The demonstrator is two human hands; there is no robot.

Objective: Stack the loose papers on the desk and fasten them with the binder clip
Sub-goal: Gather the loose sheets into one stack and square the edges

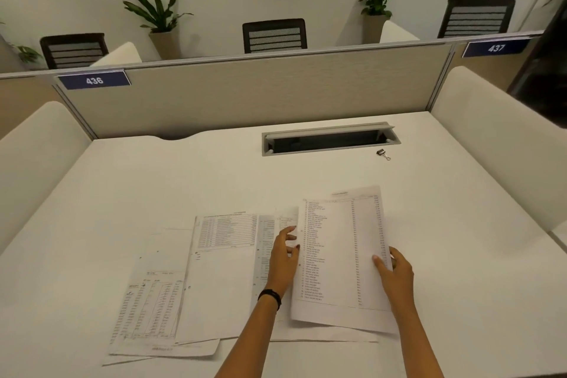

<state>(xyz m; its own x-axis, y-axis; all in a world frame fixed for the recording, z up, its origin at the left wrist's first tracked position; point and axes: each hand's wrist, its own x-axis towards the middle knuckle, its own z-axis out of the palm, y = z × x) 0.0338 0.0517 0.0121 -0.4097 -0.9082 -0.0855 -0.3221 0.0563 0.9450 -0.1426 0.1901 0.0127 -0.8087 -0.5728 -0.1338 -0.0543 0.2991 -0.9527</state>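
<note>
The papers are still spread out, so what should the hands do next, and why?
Probably lay the sheet held by the right hand onto the other papers, because they lie fanned apart and the binder clip sits untouched, far back.

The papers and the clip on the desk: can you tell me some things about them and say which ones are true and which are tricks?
1. The binder clip is already on the papers. False: it lies alone on the desk, near the cable slot.
2. The right hand holds a printed sheet by its edge. True.
3. All the papers are in one neat stack. False: other sheets lie spread out.
4. The left hand wears a dark wristband. True.
5. The sign says 500. False: 436.
</note>
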